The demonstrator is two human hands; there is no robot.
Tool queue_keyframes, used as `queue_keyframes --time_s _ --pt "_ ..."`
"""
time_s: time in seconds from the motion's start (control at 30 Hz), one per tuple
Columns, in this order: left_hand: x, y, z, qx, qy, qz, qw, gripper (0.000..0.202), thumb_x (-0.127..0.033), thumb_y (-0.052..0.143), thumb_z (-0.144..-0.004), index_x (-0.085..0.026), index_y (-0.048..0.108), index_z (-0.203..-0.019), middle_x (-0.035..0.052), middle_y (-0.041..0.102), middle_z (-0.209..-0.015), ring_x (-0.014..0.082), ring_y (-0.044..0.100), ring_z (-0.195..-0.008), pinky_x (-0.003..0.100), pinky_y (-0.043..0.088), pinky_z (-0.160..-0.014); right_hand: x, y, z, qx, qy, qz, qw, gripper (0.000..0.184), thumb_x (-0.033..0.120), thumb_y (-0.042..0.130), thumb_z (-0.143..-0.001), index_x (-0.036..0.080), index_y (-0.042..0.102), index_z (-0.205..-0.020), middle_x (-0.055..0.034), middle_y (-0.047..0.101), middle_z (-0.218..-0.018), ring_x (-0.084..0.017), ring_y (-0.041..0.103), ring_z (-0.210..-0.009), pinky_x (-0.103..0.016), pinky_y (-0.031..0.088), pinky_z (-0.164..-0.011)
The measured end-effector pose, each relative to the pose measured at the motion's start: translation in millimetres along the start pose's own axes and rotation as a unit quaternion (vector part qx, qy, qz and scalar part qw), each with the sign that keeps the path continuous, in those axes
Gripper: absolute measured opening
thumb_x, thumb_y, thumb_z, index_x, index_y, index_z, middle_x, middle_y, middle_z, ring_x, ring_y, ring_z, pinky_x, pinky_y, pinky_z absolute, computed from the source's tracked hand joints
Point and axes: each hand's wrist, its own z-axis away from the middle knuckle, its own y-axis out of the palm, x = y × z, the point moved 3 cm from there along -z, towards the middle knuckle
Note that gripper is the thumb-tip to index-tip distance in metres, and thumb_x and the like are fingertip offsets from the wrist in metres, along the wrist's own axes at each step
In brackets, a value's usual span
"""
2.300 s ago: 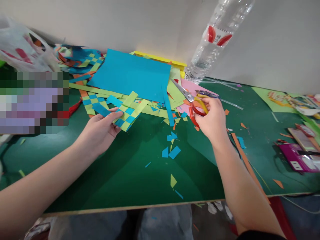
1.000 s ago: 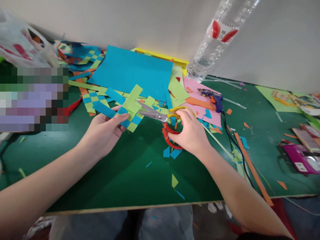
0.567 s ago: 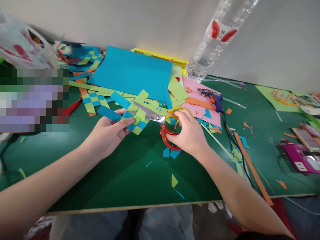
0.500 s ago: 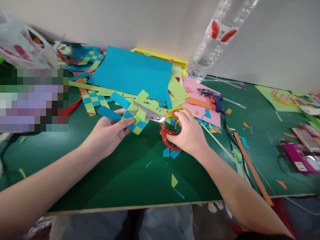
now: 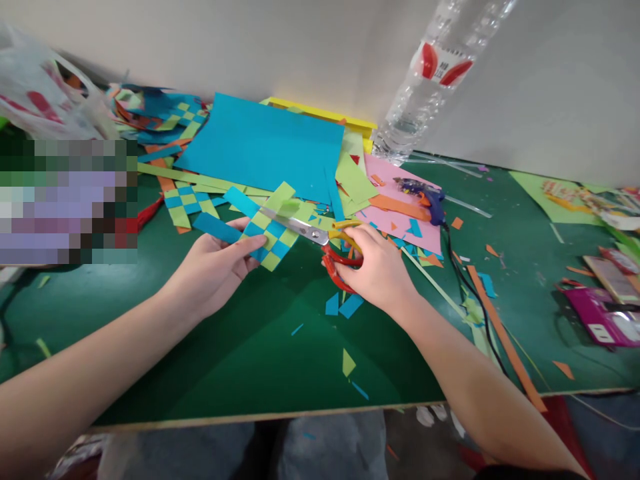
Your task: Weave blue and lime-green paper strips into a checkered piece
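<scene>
Woven paper piece (image 5: 275, 248): blue and green checks with loose strip ends; lay between the two hands, right of the left fingers and left of the right hand, above the worktop (image 5: 225, 367), between its front edge and the blue sheet.
Left hand (image 5: 220, 260): pinched the piece at its lower-left part, thumb on top, other fingers underneath.
Right hand (image 5: 377, 263): was curled round the handles of the scissors, well apart from the left.
Scissors (image 5: 316, 234): yellow and red handles; blades drawn near together, pointing left across the upper-right part of the piece.
Blue sheet (image 5: 265, 147): lay behind the piece, toward the worktop's back edge.
Second woven piece (image 5: 187, 200): lay on the worktop, behind the left hand.
Pink sheet (image 5: 429, 239): lay behind the right hand, with a glue gun (image 5: 435, 207) on it.
Bottle (image 5: 425, 87): clear, red-marked label; stood by the back edge.
Blue scraps (image 5: 351, 306): lay below the scissors, toward the front edge.
Magenta box (image 5: 593, 313): lay near the front right corner.
</scene>
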Motion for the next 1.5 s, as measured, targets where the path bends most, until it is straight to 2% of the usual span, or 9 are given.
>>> queue_keyframes --time_s 0.23,0.37,0.53,0.63,0.77,1.03,1.17,1.33,1.5 --pt "-2.4 2.8 0.8 -0.02 0.003 0.0 1.0 0.025 -0.014 0.085 -0.068 -0.02 0.07 -0.087 -0.0004 0.077 -0.097 0.0142 0.074 -0.077 0.021 0.061 -0.063 -1.5 -2.1 -1.6 -0.027 0.035 -0.065 0.997 0.03 0.034 0.07 -0.081 0.02 0.06 -0.106 -0.0113 0.068 -0.114 -0.026 0.067 -0.104 -0.043 0.056 -0.085" --pt "-1.8 -0.2 -1.6 -0.036 0.013 0.007 0.999 0.026 -0.012 0.084 -0.069 -0.02 0.066 -0.086 0.0017 0.077 -0.101 0.0169 0.075 -0.085 0.023 0.062 -0.067 0.5 -7.1 -2.6 -0.056 0.049 -0.088 0.993 0.03 0.035 0.071 -0.082 0.022 0.057 -0.105 -0.0094 0.067 -0.112 -0.025 0.066 -0.1 -0.043 0.055 -0.084" --pt "-1.9 -1.5 -2.6 -0.054 0.014 0.005 0.998 0.031 -0.011 0.085 -0.067 -0.02 0.064 -0.088 0.0025 0.077 -0.101 0.0176 0.075 -0.086 0.023 0.062 -0.067 4.2 -10.8 -4.3 -0.058 0.058 -0.111 0.99 0.039 0.04 0.068 -0.084 0.021 0.053 -0.115 -0.011 0.062 -0.115 -0.026 0.063 -0.101 -0.044 0.054 -0.084" --pt "-2.6 -0.2 -1.2 -0.059 0.01 0.008 0.998 0.038 -0.01 0.087 -0.063 -0.019 0.062 -0.09 0.0019 0.078 -0.098 0.017 0.076 -0.083 0.022 0.062 -0.066 6.9 -11.4 -3.7 -0.052 0.051 -0.103 0.992 0.047 0.043 0.067 -0.084 0.02 0.049 -0.121 -0.0125 0.058 -0.117 -0.027 0.06 -0.104 -0.046 0.051 -0.089" --pt "-3.3 0.3 -0.1 -0.068 0.009 0.022 0.997 0.043 -0.008 0.089 -0.061 -0.02 0.056 -0.086 -0.0018 0.076 -0.08 0.0153 0.075 -0.078 0.02 0.059 -0.064 9.2 -11.1 -1.7 -0.034 0.033 -0.07 0.996 0.053 0.046 0.066 -0.083 0.02 0.046 -0.125 -0.0139 0.056 -0.118 -0.029 0.057 -0.11 -0.05 0.046 -0.096" --pt "-4.6 -0.7 0.3 -0.056 0.035 0.041 0.997 0.032 -0.006 0.083 -0.065 -0.021 0.059 -0.079 -0.0044 0.071 -0.069 0.0111 0.07 -0.069 0.017 0.048 -0.055 13.9 -9.6 3.2 -0.074 -0.06 0.086 0.992 0.057 0.041 0.068 -0.079 0.024 0.045 -0.128 -0.0125 0.058 -0.117 -0.037 0.051 -0.121 -0.057 0.037 -0.102" --pt "-5.9 2.7 3.6 -0.04 0.043 0.027 0.998 0.031 -0.007 0.084 -0.064 -0.021 0.061 -0.079 -0.0039 0.071 -0.074 0.0118 0.069 -0.072 0.018 0.05 -0.058 13.7 -9.1 3.5 -0.077 -0.061 0.087 0.991 0.056 0.041 0.067 -0.079 0.022 0.047 -0.127 -0.0133 0.058 -0.117 -0.036 0.053 -0.12 -0.055 0.04 -0.101" --pt "-3.4 2.7 5.3 -0.065 0.016 0.025 0.997 0.036 -0.006 0.086 -0.061 -0.023 0.06 -0.08 -0.007 0.067 -0.064 0.0123 0.066 -0.06 0.02 0.044 -0.047 14.8 -9.6 2.4 -0.064 -0.059 0.063 0.994 0.054 0.04 0.067 -0.079 0.02 0.049 -0.126 -0.0134 0.059 -0.115 -0.036 0.053 -0.122 -0.054 0.042 -0.101" --pt "-1.0 2.8 5.1 -0.049 0.015 0.036 0.998 0.033 -0.006 0.085 -0.062 -0.022 0.061 -0.077 -0.006 0.069 -0.066 0.0124 0.068 -0.064 0.019 0.046 -0.049 16.2 -9.6 1.5 -0.047 -0.054 0.035 0.997 0.051 0.037 0.067 -0.077 0.019 0.052 -0.123 -0.0138 0.061 -0.115 -0.034 0.056 -0.117 -0.054 0.045 -0.099"
